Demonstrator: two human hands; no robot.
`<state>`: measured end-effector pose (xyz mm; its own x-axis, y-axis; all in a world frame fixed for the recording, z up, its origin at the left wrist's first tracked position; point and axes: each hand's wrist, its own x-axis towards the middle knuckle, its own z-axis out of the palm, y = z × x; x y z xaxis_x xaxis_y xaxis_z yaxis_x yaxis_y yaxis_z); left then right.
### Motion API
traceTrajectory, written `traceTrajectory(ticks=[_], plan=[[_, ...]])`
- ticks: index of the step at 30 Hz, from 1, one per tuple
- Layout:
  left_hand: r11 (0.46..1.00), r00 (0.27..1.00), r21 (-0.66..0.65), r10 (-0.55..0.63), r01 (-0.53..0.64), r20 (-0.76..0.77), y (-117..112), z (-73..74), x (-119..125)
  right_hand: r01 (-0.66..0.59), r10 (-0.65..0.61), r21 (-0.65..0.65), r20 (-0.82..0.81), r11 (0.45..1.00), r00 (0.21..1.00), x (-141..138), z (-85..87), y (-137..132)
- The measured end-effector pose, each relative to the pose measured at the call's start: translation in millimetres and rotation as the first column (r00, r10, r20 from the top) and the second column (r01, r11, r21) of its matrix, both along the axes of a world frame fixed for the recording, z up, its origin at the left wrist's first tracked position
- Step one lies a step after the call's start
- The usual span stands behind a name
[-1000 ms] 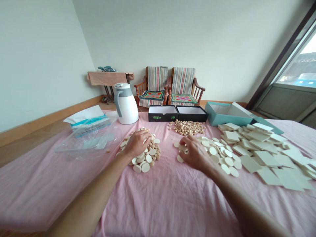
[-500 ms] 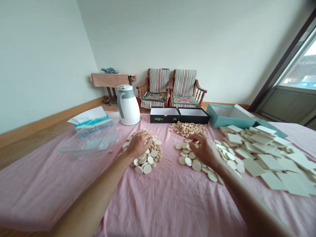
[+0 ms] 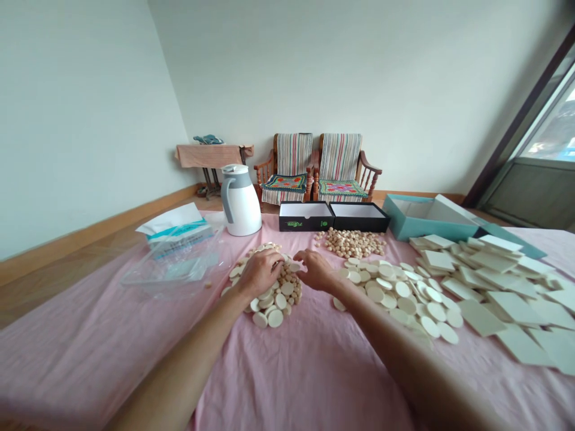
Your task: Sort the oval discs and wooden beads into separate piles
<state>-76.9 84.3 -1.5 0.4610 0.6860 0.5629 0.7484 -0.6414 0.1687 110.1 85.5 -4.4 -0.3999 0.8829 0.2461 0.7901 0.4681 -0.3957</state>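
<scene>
My left hand (image 3: 263, 273) rests over a mixed pile of pale round wooden discs (image 3: 275, 318) and small wooden beads (image 3: 294, 288). Its fingers are curled in, and whatever they hold is hidden. My right hand (image 3: 315, 270) reaches to the right side of that pile, thumb and fingers apart, close to one disc (image 3: 294, 267) lying at its edge. Under and beyond my right forearm spreads a second heap, all round discs (image 3: 406, 305). Behind it lies a heap of small wooden beads (image 3: 354, 243).
Square pale tiles (image 3: 512, 305) are heaped at the right, before a teal box (image 3: 431, 224). Two black boxes (image 3: 306, 222) stand at the back. A white jug (image 3: 242, 206), a tissue pack (image 3: 177, 230) and a clear plastic tray (image 3: 175, 269) occupy the left of the pink cloth (image 3: 287, 383).
My right hand has moved left from the disc heap to the mixed pile. My left hand has stayed over the mixed pile. The view has shifted slightly.
</scene>
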Motion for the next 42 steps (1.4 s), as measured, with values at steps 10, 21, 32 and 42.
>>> traceTrajectory(ticks=[10, 21, 32, 42], plan=[[1.0, 0.999, -0.026, -0.015, 0.016, 0.031, -1.3, 0.2, 0.6, 0.02, -0.009, 0.108, -0.098, 0.994, 0.995, 26.9, 10.7, -7.3], [0.991, 0.994, -0.086, -0.094, 0.099, 0.056, -6.7, 3.7, 13.1, 0.001, 0.0, 0.132, -0.007, 0.991, 1.0, 80.9, 8.0, -90.5], [0.975, 0.96, -0.202, -0.143, 0.094, -0.239, 23.4, 15.0, 44.0, 0.001, 0.014, 0.29, -0.05, 0.957, 0.999, 86.4, -17.4, -99.4], [0.975, 0.938, -0.208, -0.14, 0.075, -0.316, 39.5, 9.7, 62.2, 0.031, 0.002, 0.246, -0.132, 0.969, 0.991, 90.5, -12.7, -99.2]])
